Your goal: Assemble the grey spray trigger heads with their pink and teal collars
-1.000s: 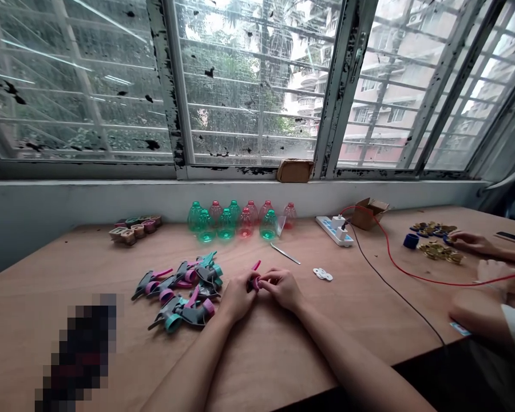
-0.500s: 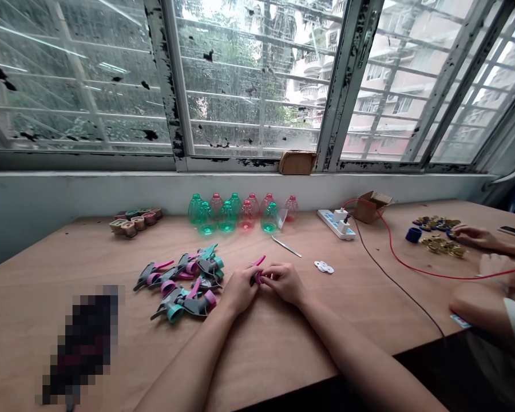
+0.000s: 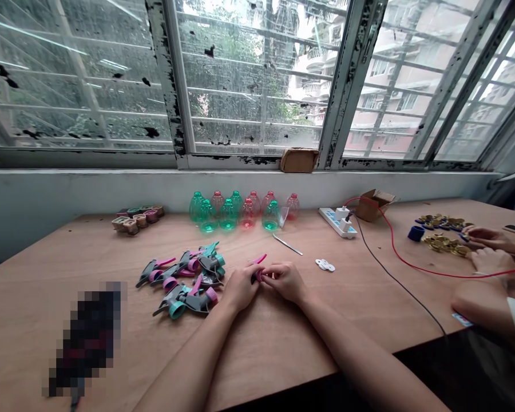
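Pinched from both sides, a sprayer point(image 3: 258, 271) is held low over the table point(image 3: 261, 349), just right of a pile point(image 3: 186, 281) of grey, pink and teal sprayer heads. The left hand point(image 3: 239, 287) and the right hand point(image 3: 285, 280) are both closed on it, fingertips meeting around the body, and the pink lever is seen sticking up above the knuckles. How firmly it is gripped cannot be told.

A slip is judged the likeliest trouble: the part is small and held by fingertips alone, so it could be dropped into the pile and lost among its twins. The thin lever could also be bent or snapped if it is forced. The white discs point(image 3: 324, 265) and the tweezers point(image 3: 286, 245) lie near the right hand and could be swept aside by a careless wrist.

Green and red bottles point(image 3: 240, 210) are lined up under the window. At the far right, another person's hands point(image 3: 484, 237) are kept busy at a heap of brass pieces point(image 3: 440, 243), beyond a red wire point(image 3: 412, 266).

No brand, label or lettering can be read anywhere; a patch at the lower left is blurred out.
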Available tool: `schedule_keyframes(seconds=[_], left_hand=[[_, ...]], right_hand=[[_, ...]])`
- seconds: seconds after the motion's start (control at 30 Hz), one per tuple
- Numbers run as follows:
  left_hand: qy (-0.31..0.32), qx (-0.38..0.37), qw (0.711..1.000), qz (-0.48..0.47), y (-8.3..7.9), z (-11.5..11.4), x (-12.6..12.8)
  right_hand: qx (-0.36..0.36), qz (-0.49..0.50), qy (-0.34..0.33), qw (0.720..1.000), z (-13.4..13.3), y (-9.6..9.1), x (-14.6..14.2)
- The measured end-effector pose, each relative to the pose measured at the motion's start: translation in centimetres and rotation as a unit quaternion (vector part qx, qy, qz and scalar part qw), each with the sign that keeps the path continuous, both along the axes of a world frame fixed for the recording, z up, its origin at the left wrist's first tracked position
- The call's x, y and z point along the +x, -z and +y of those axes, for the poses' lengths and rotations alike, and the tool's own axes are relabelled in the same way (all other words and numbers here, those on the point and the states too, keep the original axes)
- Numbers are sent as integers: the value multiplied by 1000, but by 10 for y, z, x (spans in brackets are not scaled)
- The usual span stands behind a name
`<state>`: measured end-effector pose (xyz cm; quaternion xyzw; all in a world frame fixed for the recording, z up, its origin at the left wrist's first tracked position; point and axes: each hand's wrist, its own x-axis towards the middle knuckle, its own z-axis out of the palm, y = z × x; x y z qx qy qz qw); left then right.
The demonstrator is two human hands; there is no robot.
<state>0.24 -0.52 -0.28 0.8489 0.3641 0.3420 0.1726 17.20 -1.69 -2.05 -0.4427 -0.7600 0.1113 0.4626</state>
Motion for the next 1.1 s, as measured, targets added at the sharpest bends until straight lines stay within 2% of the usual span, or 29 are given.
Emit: schedule_keyframes(seconds=[0.2,0.33,0.7,0.77,0.87,0.97,1.1], left_hand=[[-32,-51,997,-53,0,0,2],[-40,-82,994,-60,3,1,2],[-34,-74,996,-33,5,0,2],[-30,-61,997,-28,4,-1,2],[-42,-8,999,-27,0,-3,2],[-84,56,995,-9,-5,-5,0],[-163,130,976,60,-15,-7,-3]], right_hand=[[-16,72,-28,997,-2,-2,1],[-31,66,-40,997,-2,0,2],[-55,48,-70,995,-1,-2,2],[-71,44,-45,996,0,-2,4],[-90,26,48,994,5,-2,11],[-100,-29,140,985,10,-3,19],[-65,-74,188,977,13,-5,24]])
